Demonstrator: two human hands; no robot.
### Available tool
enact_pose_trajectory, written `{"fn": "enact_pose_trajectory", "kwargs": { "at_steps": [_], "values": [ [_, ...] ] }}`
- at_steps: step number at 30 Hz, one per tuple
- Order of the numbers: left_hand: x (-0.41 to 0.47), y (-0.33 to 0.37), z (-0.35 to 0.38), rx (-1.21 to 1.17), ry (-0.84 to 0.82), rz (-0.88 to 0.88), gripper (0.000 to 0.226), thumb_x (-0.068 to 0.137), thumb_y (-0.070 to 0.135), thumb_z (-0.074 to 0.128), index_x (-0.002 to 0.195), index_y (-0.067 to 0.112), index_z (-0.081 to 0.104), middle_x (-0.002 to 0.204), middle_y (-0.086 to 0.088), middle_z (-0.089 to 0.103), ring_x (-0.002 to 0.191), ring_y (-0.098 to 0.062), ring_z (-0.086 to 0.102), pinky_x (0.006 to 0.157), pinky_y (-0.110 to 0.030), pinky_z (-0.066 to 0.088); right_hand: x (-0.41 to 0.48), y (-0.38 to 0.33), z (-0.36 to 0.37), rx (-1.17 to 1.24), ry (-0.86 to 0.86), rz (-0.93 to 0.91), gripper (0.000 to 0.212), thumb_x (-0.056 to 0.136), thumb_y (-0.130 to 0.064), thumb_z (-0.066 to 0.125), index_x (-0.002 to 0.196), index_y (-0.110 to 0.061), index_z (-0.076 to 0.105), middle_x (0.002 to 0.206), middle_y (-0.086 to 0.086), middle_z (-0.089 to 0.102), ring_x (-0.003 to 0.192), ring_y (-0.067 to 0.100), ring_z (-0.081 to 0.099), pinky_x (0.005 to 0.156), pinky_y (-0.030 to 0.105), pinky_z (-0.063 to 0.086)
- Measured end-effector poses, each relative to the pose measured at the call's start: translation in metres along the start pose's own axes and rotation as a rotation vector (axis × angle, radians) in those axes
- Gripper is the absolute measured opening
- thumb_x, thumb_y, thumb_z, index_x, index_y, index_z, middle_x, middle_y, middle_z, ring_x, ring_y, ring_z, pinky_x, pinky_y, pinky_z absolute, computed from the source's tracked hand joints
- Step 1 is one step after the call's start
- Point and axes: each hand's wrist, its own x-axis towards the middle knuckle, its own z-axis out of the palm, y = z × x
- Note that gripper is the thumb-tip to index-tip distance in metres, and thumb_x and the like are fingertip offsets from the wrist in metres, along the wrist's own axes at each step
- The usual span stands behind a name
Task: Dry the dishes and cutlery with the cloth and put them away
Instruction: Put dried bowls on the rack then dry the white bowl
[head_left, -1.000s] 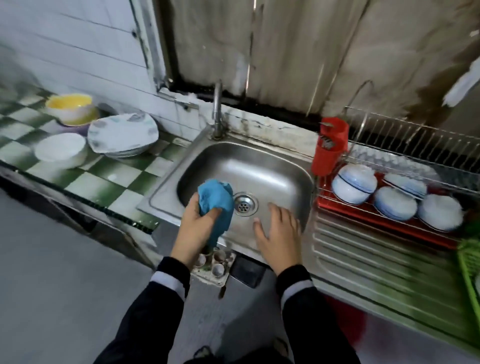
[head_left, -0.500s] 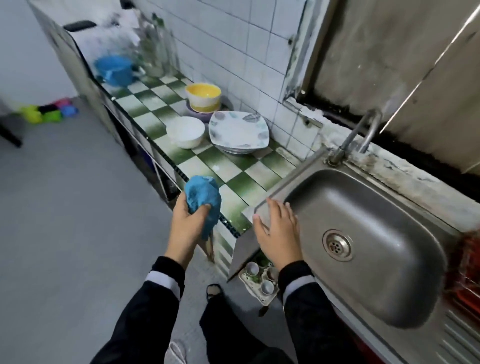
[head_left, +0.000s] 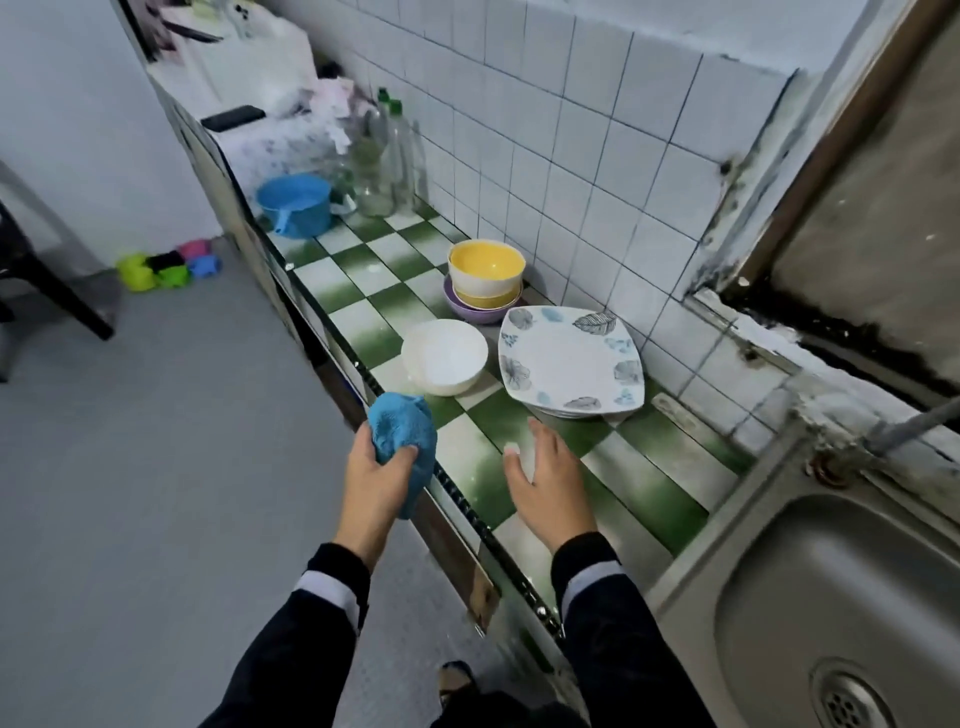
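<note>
Left hand (head_left: 376, 470) is gripping the blue cloth (head_left: 402, 426), bunched up, fingers and thumb curling round it, a tail of it hanging down past the palm. The hand is sitting just off the front edge of the counter (head_left: 654, 467), with the top of the cloth reaching over that edge, near the white bowl (head_left: 444, 356) but not touching it.

Right hand (head_left: 548, 478) is holding nothing, with fingers straight and slightly apart and the palm facing down over the green-and-white tiles. Cannot tell if it is touching the tiles. It is pointing toward the plates (head_left: 569, 358), with a gap between fingertips and stack.

The plates are lying stacked, square, with a leaf print on the top one, close to the wall. The white bowl is standing upright just left of them. Behind it the yellow bowl (head_left: 485, 265) is nesting in a stack whose bottom piece is the purple bowl (head_left: 467, 309).

Farther along the counter a blue pot (head_left: 293, 202) is standing beside some clear bottles (head_left: 384, 156). The sink (head_left: 831, 597) is showing at lower right, drain visible, with the tap (head_left: 909, 428) coming in from the right edge. Both arms are wearing dark sleeves with a pale band. Coloured plastic bits (head_left: 166, 267) are lying on the grey floor by the far wall
</note>
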Motion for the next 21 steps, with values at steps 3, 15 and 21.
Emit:
{"fn": "enact_pose_trajectory", "kwargs": {
  "at_steps": [3,15,21],
  "values": [
    [0.038,0.003,-0.002,0.014,-0.014,-0.015,0.040,0.094,0.001,0.053,0.133,0.012,0.049,0.116,-0.005,0.060,0.089,-0.010,0.059,0.054,-0.011,0.049,0.032,-0.009,0.014,0.002,-0.025,0.038,0.056,0.100,-0.030,0.052,0.149,-0.006,0.036,0.148,0.016,0.045,0.138,0.028,0.040,0.112,0.033,0.031],
    [0.213,0.017,-0.035,0.054,-0.254,-0.005,0.035,0.092,0.001,0.056,0.118,0.024,0.051,0.110,0.001,0.063,0.095,-0.015,0.062,0.087,-0.039,0.054,0.152,-0.061,0.106,0.292,-0.008,0.490,0.050,0.101,-0.028,0.051,0.146,-0.008,0.041,0.150,0.013,0.045,0.136,0.028,0.043,0.104,0.029,0.034],
    [0.289,0.041,-0.050,0.123,-0.433,-0.045,0.033,0.094,0.003,0.055,0.116,0.027,0.048,0.106,0.006,0.062,0.096,-0.015,0.061,0.090,-0.039,0.054,0.204,-0.092,0.139,0.367,0.072,0.667,0.051,0.101,-0.027,0.052,0.146,-0.007,0.040,0.147,0.018,0.045,0.133,0.032,0.044,0.102,0.030,0.036]
  ]
}}
